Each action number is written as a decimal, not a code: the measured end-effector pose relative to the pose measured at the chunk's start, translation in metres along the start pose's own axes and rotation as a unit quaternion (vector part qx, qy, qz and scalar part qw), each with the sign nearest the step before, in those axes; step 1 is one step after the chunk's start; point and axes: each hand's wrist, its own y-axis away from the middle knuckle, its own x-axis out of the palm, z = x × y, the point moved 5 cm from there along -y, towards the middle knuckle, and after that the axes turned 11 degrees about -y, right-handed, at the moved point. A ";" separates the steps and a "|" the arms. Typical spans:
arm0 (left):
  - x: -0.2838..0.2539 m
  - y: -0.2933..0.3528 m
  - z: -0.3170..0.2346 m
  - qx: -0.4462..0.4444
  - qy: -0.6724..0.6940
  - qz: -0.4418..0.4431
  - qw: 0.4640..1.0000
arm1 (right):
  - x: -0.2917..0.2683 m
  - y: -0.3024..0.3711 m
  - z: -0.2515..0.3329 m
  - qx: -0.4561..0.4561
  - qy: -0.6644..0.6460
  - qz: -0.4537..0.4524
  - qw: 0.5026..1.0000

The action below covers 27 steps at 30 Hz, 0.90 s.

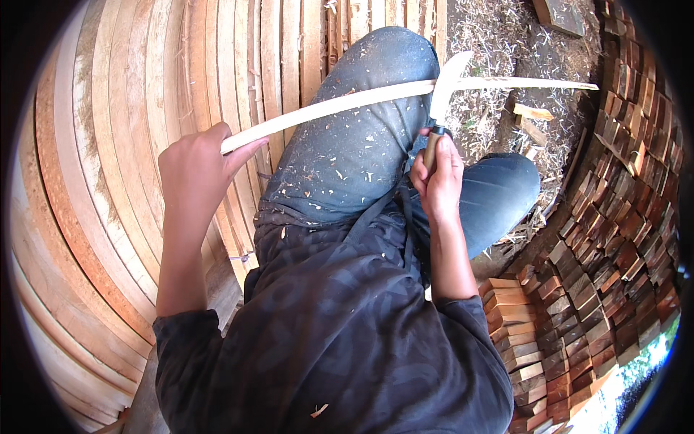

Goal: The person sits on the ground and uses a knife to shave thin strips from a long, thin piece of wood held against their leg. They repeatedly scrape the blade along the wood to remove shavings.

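A pale wooden strip [347,100] spans my view, crossed by a knife [439,107] at right.
Remotely, I see the left hand [194,163] gripping the strip's near left end; its long axis runs right and slightly far, above the thigh [347,155]. The right hand [441,173], near side of the strip, closes round the knife's handle; contact I cannot tell.

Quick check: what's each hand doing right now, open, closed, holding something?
Left hand: closed on one end of a pale wooden strip.
Right hand: closed around the handle of a curved knife.
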 end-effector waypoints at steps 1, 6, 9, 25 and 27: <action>0.000 -0.001 -0.001 0.005 -0.002 -0.004 1.000 | 0.009 0.008 -0.009 0.048 0.053 0.032 0.997; 0.002 0.003 0.002 -0.006 -0.007 0.004 1.000 | -0.009 -0.004 0.005 -0.044 -0.021 -0.027 0.998; 0.002 0.001 0.001 -0.003 -0.013 0.001 1.000 | 0.010 0.007 -0.005 0.044 0.135 0.035 0.989; 0.002 0.004 0.008 -0.041 0.043 -0.015 0.998 | 0.021 0.023 -0.011 0.078 0.123 0.073 0.987; 0.002 0.008 0.009 -0.048 0.077 -0.009 0.996 | 0.013 0.017 0.004 0.050 0.182 0.050 0.981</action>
